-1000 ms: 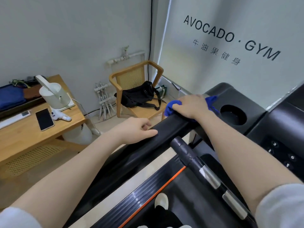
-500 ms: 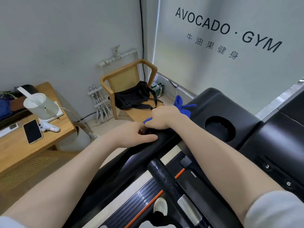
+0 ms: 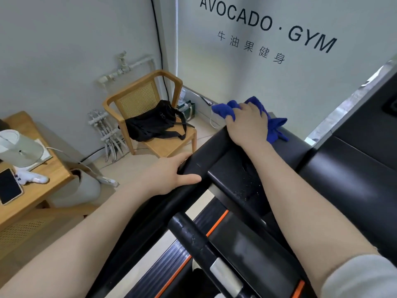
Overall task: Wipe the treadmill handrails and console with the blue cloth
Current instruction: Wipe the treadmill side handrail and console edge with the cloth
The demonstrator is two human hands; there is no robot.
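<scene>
The blue cloth [image 3: 272, 123] lies bunched at the far top end of the black handrail [image 3: 150, 211], which runs from bottom-left up & right. R hand [image 3: 247, 123] presses it, prob. gripping. L hand [image 3: 171, 175] grips the rail lower down. Floor & a wood chair [image 3: 150, 97] are to the left.

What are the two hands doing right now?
Left hand: grips the black handrail.
Right hand: holds the blue cloth against the console.
</scene>
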